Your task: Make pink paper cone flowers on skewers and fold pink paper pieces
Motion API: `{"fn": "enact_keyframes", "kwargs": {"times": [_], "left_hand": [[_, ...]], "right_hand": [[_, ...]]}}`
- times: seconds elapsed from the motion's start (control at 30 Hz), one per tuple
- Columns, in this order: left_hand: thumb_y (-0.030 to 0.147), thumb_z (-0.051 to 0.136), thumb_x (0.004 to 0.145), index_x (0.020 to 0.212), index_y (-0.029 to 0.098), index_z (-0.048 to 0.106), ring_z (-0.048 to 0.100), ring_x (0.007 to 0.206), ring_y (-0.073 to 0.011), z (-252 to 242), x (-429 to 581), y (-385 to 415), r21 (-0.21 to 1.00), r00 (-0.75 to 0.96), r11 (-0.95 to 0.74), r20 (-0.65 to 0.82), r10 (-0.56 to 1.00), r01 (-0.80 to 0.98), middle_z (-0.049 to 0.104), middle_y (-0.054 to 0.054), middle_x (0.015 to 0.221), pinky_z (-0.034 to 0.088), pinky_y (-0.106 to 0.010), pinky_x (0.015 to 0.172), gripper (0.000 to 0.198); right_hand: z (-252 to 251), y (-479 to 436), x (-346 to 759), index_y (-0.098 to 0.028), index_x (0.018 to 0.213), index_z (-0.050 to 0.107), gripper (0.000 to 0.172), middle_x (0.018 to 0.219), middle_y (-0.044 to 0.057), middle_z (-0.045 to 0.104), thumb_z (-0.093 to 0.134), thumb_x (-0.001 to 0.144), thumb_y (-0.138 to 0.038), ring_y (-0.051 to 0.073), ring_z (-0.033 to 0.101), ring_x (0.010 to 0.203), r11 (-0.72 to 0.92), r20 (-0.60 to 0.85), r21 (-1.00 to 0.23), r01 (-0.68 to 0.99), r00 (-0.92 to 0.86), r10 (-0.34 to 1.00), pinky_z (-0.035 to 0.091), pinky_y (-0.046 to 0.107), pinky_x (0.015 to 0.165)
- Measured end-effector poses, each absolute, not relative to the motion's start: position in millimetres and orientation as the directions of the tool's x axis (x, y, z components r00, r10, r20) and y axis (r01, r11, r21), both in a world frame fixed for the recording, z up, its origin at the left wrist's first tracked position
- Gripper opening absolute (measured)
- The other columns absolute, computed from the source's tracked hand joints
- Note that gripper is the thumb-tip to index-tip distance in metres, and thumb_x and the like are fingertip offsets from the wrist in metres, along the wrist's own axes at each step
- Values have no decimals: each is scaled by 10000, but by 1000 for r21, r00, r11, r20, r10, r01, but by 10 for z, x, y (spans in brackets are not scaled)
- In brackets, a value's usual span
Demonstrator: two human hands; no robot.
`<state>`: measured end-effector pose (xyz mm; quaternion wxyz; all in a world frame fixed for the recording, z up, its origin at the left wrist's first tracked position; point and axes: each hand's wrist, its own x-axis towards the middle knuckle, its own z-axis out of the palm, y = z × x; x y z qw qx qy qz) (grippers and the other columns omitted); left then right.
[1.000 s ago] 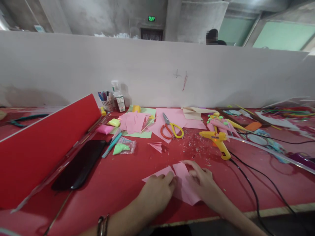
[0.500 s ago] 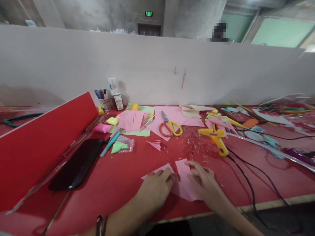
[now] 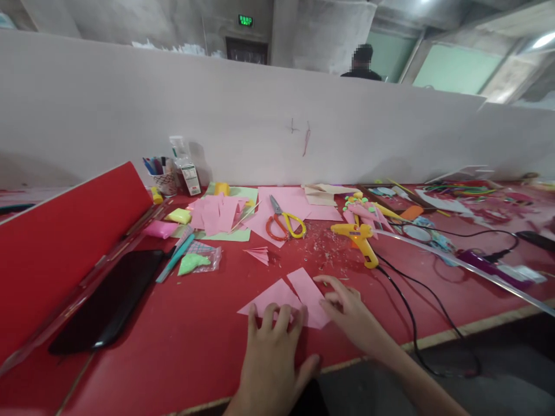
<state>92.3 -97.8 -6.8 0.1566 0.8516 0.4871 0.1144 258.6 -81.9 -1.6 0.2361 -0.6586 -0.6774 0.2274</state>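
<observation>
A pink sheet of paper (image 3: 310,294) lies flat near the table's front edge, with a slit or gap running in from its far side. My left hand (image 3: 277,341) is spread palm down, its fingertips on the near left part of the sheet. At the sheet's right edge is my right hand (image 3: 344,306), fingers apart, touching or just beside the paper. Beyond the sheet sits a small pleated pink paper fan (image 3: 259,254). Farther back are scissors (image 3: 284,222) with one red and one yellow handle.
A yellow glue gun (image 3: 358,240) with a black cord lies to the right, among paper scraps. On the left are a dark phone-like slab (image 3: 113,300), a leaning red board (image 3: 69,248) and clay packets (image 3: 197,263). Pink strips (image 3: 219,214) and a pen cup (image 3: 162,176) stand behind.
My left hand has drawn back toward me and spread its fingers. The right hand has shifted off the paper toward its right edge, uncovering more of it. The view has turned slightly right.
</observation>
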Motion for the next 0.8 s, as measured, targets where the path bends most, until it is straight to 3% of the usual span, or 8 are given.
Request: {"fn": "enact_keyframes", "kwargs": {"times": [0.2,0.57,0.67,0.8], "left_hand": [[577,386,732,1249,246,398,415,1044,-325,-87,951,-1007,376,479,-455,33,877,807,548,-93,1087,194,-609,932,615],[652,413,674,1218,366,401,400,1050,-335,-90,906,-972,339,552,-530,39,833,777,530,-64,1108,193,-625,900,615],[639,429,674,1222,369,393,402,1050,-335,-98,901,-986,328,553,-533,36,832,780,526,-68,1112,199,-625,898,612],[635,414,686,1247,337,368,403,1056,-338,-92,898,-998,308,561,-547,48,826,778,528,-80,1112,189,-631,903,637]], "right_hand": [[-100,-885,2524,-206,989,503,290,519,-48,560,329,759,-180,138,544,566,64,145,-484,873,8,989,273,429,854],[-115,-972,2592,-215,848,559,242,621,-10,634,331,773,-181,143,586,604,39,247,-461,886,86,965,282,412,824],[-118,-1001,2689,-215,811,567,236,647,9,644,336,771,-198,151,592,628,58,299,-478,876,101,949,324,394,801],[-45,-1010,2751,-202,809,564,241,773,48,655,331,795,-263,165,597,724,130,314,-588,798,77,946,418,313,706]]}}
